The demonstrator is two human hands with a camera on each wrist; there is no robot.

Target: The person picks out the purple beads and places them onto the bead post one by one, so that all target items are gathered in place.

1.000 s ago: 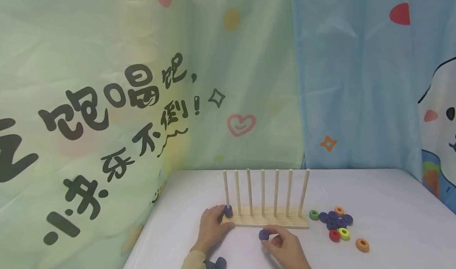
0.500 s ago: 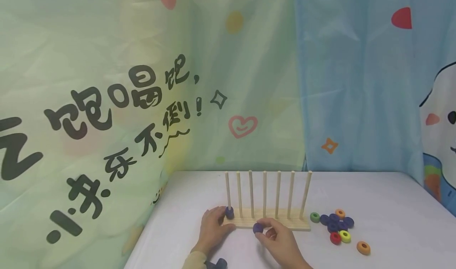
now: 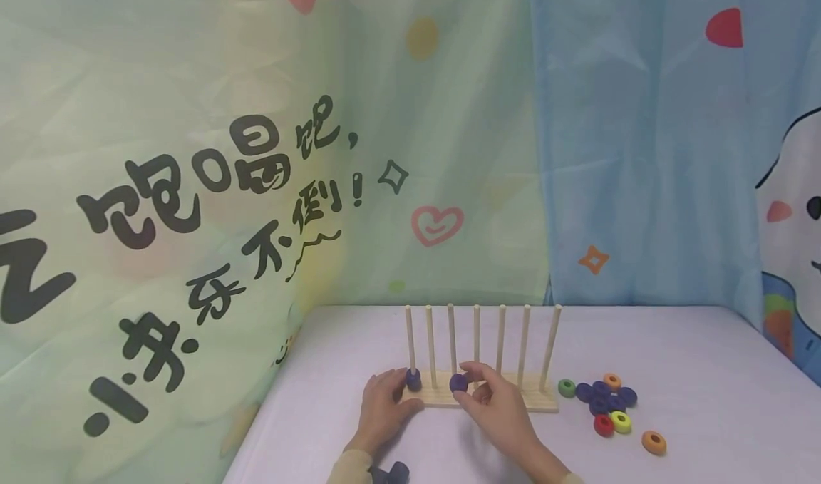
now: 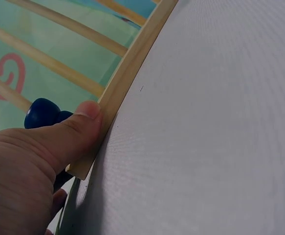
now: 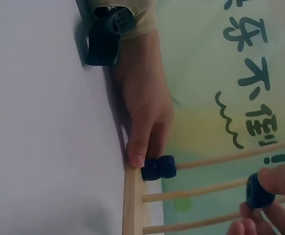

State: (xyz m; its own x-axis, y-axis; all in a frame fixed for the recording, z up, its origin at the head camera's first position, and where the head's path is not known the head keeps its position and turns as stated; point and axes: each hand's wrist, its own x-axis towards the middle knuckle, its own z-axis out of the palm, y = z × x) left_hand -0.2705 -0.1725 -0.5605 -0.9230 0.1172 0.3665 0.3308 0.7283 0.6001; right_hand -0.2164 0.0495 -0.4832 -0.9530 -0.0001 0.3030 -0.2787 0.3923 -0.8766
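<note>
A wooden peg stand (image 3: 539, 401) with several upright pegs is on the white table in the head view. My left hand (image 3: 383, 409) holds the left end of its base, the thumb (image 4: 86, 115) on the front edge and fingers partly hidden behind. Two dark blue beads (image 5: 159, 168) sit stacked low on the leftmost peg, beside that hand. Between thumb and fingers my right hand (image 3: 502, 411) pinches another dark blue bead (image 3: 458, 383). This bead is raised off the table, in front of the pegs and off them; its hole faces sideways in the right wrist view.
Right of the stand lies a cluster of dark blue beads (image 3: 599, 404), with green (image 3: 566, 388), red (image 3: 603, 425), yellow (image 3: 620, 421) and orange beads around it. One orange bead (image 3: 654, 442) lies apart. Printed curtains (image 3: 449, 149) hang behind the table.
My right hand has moved up and to the left with the pinched bead, from in front of the stand to level with its pegs. My left hand stays at the base's end.
</note>
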